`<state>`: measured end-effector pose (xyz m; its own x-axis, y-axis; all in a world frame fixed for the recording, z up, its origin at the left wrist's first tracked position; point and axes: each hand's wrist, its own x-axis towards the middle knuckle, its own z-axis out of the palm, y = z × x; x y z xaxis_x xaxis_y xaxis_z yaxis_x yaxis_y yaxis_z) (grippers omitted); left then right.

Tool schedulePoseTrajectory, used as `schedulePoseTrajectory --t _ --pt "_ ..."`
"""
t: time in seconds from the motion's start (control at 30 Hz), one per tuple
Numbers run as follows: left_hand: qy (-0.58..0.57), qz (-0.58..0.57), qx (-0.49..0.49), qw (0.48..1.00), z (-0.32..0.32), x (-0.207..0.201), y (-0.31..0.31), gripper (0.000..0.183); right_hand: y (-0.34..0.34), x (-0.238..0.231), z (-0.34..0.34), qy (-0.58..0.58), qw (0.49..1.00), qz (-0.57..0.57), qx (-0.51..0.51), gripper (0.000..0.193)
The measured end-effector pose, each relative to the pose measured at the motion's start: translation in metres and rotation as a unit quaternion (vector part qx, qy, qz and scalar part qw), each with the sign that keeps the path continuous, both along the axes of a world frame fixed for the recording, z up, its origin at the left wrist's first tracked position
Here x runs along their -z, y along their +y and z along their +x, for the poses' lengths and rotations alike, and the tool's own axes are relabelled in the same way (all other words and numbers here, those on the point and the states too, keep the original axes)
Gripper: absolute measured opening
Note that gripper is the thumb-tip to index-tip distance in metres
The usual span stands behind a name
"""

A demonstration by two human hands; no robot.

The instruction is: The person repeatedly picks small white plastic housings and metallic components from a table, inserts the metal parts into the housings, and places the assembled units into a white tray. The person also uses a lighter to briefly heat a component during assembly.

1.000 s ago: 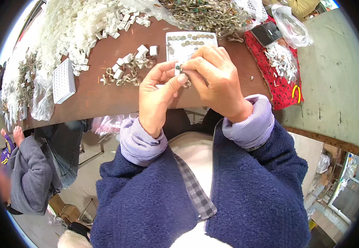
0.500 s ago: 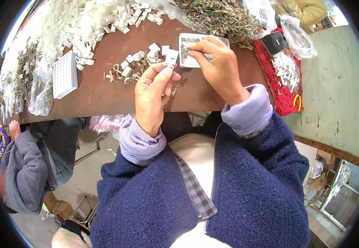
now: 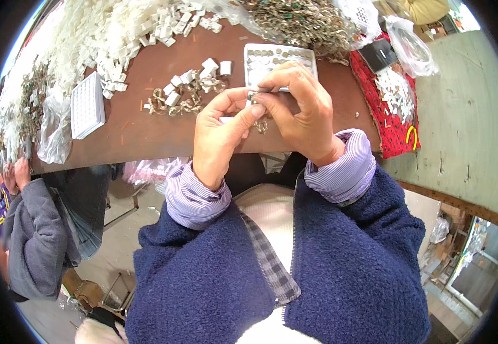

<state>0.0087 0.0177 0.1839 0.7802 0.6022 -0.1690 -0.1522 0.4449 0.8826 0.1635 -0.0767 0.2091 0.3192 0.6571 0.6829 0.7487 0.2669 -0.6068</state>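
My left hand [image 3: 219, 137] pinches a small white plastic piece [image 3: 225, 120] between thumb and fingers; much of it is hidden by the fingertips. A short twisted cord [image 3: 260, 126] hangs below it. My right hand [image 3: 301, 112] meets the left at the same piece, its thumb and fingers pinched together at its upper end; whatever those fingertips hold is too small and covered to make out. Just beyond the right hand lies a shallow white tray [image 3: 247, 71] with several rows of round grey metal discs. Left of it are white pieces with coiled twisted cords [image 3: 180, 98].
A large heap of white plastic pieces [image 3: 100, 34] covers the far left. Corded parts [image 3: 303, 23] pile at the back. A stack of white trays [image 3: 88, 106] stands left; a red cloth [image 3: 383, 123] with white bits lies right. Another person's grey sleeve [image 3: 39, 229] shows at left.
My right hand has come from over the tray, down and left, to the white piece. The left hand has turned and lowered the piece a little, so more of the tray's discs show.
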Motion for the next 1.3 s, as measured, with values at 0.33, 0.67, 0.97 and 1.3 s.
schedulePoseTrajectory --t 0.33,0.67,0.97,1.3 --pt "0.006 0.040 0.040 0.998 0.026 -0.009 -0.039 0.023 -0.069 0.001 0.013 -0.035 0.999 0.004 0.032 0.030" --pt "0.025 0.022 0.160 0.987 0.044 -0.013 -0.038 0.028 -0.086 -0.005 0.028 0.112 0.984 -0.068 0.122 0.014" --pt "0.052 0.008 0.196 0.979 0.067 -0.019 -0.030 0.029 -0.091 0.003 0.026 0.060 0.977 -0.030 0.200 0.023" --pt "0.075 -0.081 0.312 0.944 0.109 -0.021 -0.068 0.020 -0.143 0.009 0.023 -0.034 0.960 -0.015 0.276 0.024"
